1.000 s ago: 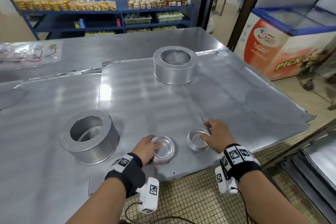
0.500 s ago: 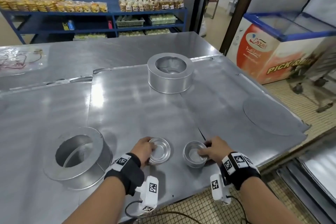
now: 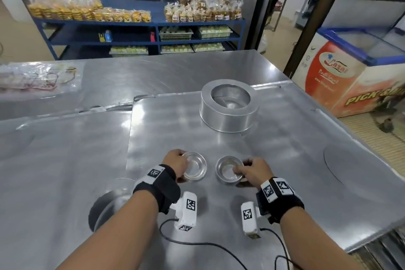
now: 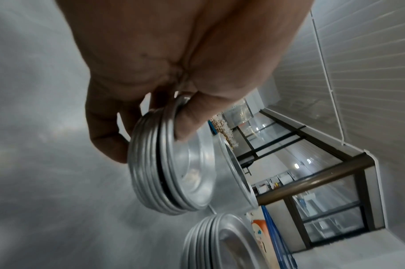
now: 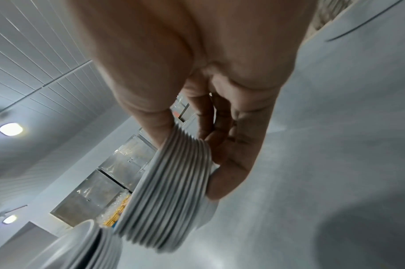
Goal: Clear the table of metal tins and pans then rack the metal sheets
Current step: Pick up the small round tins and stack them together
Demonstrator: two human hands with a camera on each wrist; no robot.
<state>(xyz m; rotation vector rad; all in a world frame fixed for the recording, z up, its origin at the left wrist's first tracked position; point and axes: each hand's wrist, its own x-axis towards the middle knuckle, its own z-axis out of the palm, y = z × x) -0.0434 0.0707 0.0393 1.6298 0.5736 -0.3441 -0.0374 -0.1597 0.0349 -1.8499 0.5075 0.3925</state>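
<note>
On the front metal sheet (image 3: 285, 151) I've got my left hand (image 3: 175, 165) pinching one stack of small tins (image 3: 195, 169) and my right hand (image 3: 254, 171) curled round the other stack of tins (image 3: 228, 173), and since each grip catches only one rim side, nested tins could slide apart and spill

Your left hand (image 3: 175, 165) and right hand (image 3: 254, 170) each grip a stack of small tins, the left stack (image 3: 195, 169) just beside the right stack (image 3: 229, 171), on the metal sheet (image 3: 285, 160). Behind them stands a round pan (image 3: 229, 108); another pan (image 3: 109, 206) sits at your left forearm (partly hidden).
</note>
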